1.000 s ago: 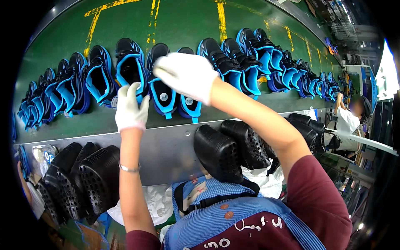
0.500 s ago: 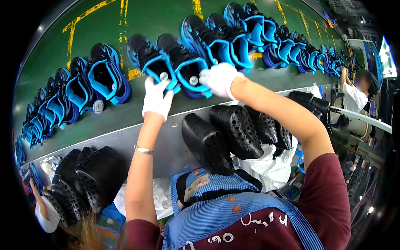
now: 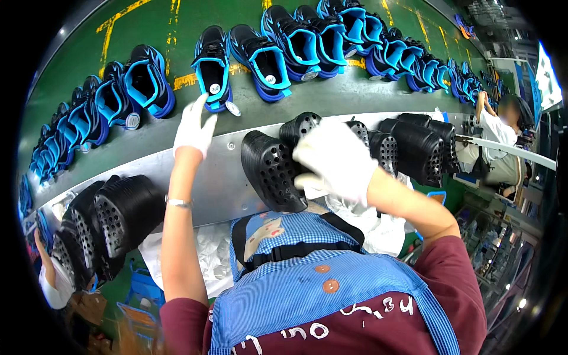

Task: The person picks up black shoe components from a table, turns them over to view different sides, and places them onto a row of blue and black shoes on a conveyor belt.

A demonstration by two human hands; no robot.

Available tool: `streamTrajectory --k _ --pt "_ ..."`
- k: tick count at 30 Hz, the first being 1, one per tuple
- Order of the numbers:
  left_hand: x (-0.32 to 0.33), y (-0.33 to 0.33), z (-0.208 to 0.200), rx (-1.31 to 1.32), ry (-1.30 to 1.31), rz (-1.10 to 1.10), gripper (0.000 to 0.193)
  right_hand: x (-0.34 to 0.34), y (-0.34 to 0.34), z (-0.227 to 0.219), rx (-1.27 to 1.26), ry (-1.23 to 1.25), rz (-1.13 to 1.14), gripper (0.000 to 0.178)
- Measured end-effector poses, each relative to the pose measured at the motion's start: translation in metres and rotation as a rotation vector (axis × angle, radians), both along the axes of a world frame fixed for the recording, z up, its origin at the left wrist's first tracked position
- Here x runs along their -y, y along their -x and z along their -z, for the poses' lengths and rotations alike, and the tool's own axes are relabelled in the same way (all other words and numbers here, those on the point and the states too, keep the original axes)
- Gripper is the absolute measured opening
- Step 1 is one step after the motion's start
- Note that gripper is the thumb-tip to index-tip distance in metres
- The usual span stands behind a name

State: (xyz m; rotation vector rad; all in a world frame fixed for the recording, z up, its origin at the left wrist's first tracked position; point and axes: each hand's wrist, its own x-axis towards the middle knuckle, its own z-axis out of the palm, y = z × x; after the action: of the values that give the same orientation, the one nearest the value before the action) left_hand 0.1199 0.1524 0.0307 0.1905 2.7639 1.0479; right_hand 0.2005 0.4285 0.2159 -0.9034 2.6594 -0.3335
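Note:
A pair of black sneakers with blue lining stands on the green work surface: the left sneaker [image 3: 211,66] and the right sneaker [image 3: 260,62]. Each has a round white sticker inside. A white tag [image 3: 234,109] lies by the left sneaker's heel. My left hand [image 3: 195,128], in a white glove, has its fingers apart, one fingertip at that heel; whether it touches is unclear. My white-gloved right hand [image 3: 340,158] is blurred over the black perforated shoe forms, beside the nearest shoe form [image 3: 273,171]. It covers part of another shoe form [image 3: 300,125]; its grip is unclear.
More sneakers line up at left [image 3: 148,83] and right [image 3: 299,44]. A metal ledge [image 3: 222,171] runs along the near edge. Other black forms [image 3: 127,213] stand at left, and white plastic [image 3: 207,260] hangs below the ledge. A co-worker [image 3: 500,130] is at far right.
My right hand has left the right sneaker and come down to the black forms. My left hand has drawn back to the left sneaker's heel. The two sneakers now stand farther apart.

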Motion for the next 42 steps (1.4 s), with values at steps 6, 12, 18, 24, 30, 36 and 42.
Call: streamTrajectory --k 6,12,18,24,30,36,42 --pt "0.009 -0.095 -0.019 0.173 -0.061 -0.146 0.045 0.009 -0.054 0.012 -0.070 -0.074 -0.011 0.067" --pt "-0.010 -0.149 -0.049 0.176 -0.173 -0.192 0.039 0.008 -0.055 0.019 -0.128 -0.035 -0.053 0.060" --pt "-0.017 -0.167 -0.049 0.274 -0.378 -0.322 0.039 -0.002 -0.051 -0.001 -0.105 0.054 -0.126 0.058" --pt "-0.043 -0.163 -0.130 0.879 -1.637 -0.277 0.062 0.000 -0.049 -0.053 -0.026 0.482 -0.128 0.056" --pt "-0.055 -0.142 -0.155 0.660 -1.832 -0.310 0.059 0.010 -0.037 -0.045 0.418 0.582 0.098 0.064" --pt "-0.051 -0.122 -0.129 0.422 -1.801 -0.539 0.038 0.048 -0.022 -0.018 0.525 0.563 0.286 0.059" --pt "-0.041 -0.077 -0.102 0.215 -1.598 -0.735 0.018 0.069 0.016 0.007 0.398 0.590 0.303 0.046"
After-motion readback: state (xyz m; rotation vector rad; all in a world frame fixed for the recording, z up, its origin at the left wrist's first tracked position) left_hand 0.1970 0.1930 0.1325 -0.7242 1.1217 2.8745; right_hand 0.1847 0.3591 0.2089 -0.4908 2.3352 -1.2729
